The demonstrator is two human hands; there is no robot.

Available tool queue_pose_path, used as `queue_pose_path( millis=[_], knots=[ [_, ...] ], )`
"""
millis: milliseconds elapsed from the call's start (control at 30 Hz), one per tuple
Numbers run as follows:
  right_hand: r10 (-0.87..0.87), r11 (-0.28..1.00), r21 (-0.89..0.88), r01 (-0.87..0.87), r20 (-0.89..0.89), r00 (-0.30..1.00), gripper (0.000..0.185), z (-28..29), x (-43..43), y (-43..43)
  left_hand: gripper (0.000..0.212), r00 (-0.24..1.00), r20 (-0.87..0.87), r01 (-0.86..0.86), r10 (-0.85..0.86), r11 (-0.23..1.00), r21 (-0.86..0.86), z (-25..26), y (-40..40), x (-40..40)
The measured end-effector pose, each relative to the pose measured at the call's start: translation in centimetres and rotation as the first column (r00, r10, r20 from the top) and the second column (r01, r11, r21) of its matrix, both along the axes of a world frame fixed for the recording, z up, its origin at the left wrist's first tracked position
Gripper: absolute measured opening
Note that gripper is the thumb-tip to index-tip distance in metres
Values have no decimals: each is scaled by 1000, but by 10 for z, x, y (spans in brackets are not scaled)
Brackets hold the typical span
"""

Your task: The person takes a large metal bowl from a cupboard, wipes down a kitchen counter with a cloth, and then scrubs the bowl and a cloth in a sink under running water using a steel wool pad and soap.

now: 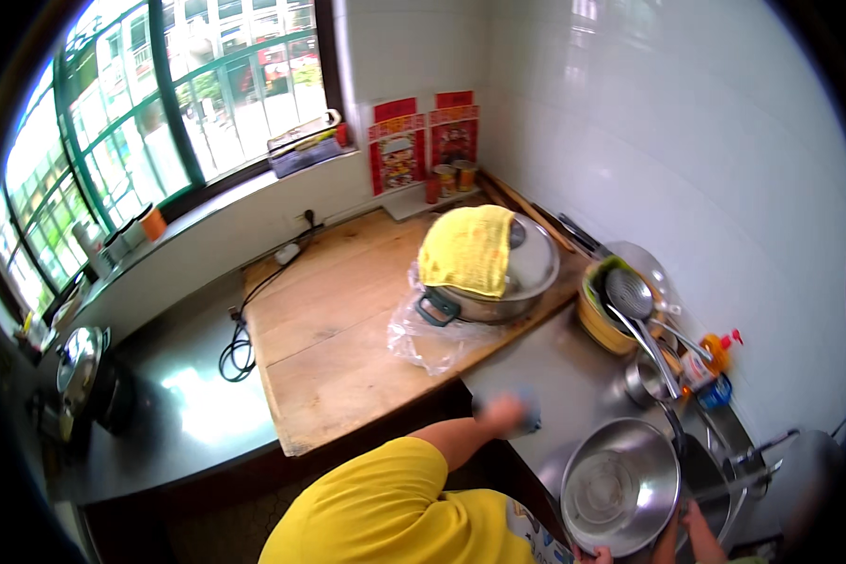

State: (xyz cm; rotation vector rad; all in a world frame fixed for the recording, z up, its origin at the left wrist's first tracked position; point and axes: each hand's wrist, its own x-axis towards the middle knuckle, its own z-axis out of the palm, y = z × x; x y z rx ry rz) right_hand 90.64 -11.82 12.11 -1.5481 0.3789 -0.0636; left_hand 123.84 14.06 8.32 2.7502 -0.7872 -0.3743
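Note:
My left arm, in a yellow sleeve, reaches over the near counter edge, beside the wooden board. My left hand (504, 416) is blurred and closed on a blue-grey item (531, 414), too blurred to name surely. At the bottom edge, the fingers of my right hand (593, 555) grip the rim of a large stainless steel bowl (617, 486); the rest of that hand is cut off. Just right of the bowl is another person's hand (691, 518), with bare forearms. On the board, a yellow cloth (469, 250) drapes over a lidded steel pot (536, 261).
The wooden board (324, 338) bears a plastic bag (423, 338) and a black power cord (250, 299). At right are a yellow basket (599, 321) with a skimmer (629, 292), a steel cup (645, 381), an orange pump bottle (715, 352) and the sink (712, 486). A pot (81, 363) stands far left.

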Motion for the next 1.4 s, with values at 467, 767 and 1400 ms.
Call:
queue_pose_path(
  millis=[467, 767, 1400],
  knots=[
    [-156, 796, 519, 311, -320, 934, 51, 13, 154, 24, 20, 996, -40, 72, -75, 996, -60, 1, -10, 7],
    [-183, 798, 495, 345, -346, 920, 45, 16, 183, 26, 18, 983, -82, 155, -162, 985, -80, 1, -9, 18],
    [-408, 688, 447, 572, -413, 814, 35, -5, 163, 8, 45, 931, -276, 263, -239, 963, 54, -1, -19, 28]
  ],
)
